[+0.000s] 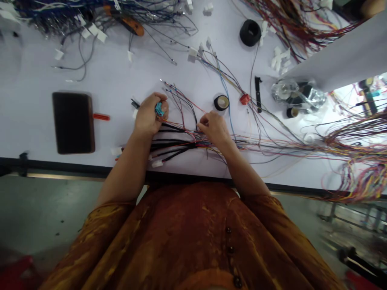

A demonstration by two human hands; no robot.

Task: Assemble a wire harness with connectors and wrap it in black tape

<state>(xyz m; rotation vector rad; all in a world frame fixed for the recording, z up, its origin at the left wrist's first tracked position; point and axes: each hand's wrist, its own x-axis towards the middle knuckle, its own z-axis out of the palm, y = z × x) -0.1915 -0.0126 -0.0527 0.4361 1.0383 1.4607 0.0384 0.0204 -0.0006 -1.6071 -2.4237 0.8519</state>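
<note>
My left hand point(151, 114) is closed around a turquoise wire connector point(159, 109), whose thin wires run off to the right. Fingers pinched together, my right hand point(214, 128) is at the loose wires point(191, 102) that fan up and left with bare metal terminals at their tips. Which wire it pinches, if any, is hidden by the fingers. Under and between both hands lies a wire harness point(178, 143) with black-sleeved branches. A white connector point(157, 163) ends one branch near the table's front edge.
A dark tablet-like device point(74, 123) and an orange-handled tool point(101, 117) lie left. Black tape rolls point(250, 32) and a smaller tape roll point(221, 102) are beyond my right hand. A red connector point(244, 99) sits among wires. Wire bundles point(356, 141) spread right; blue wires point(60, 14) pile at back left.
</note>
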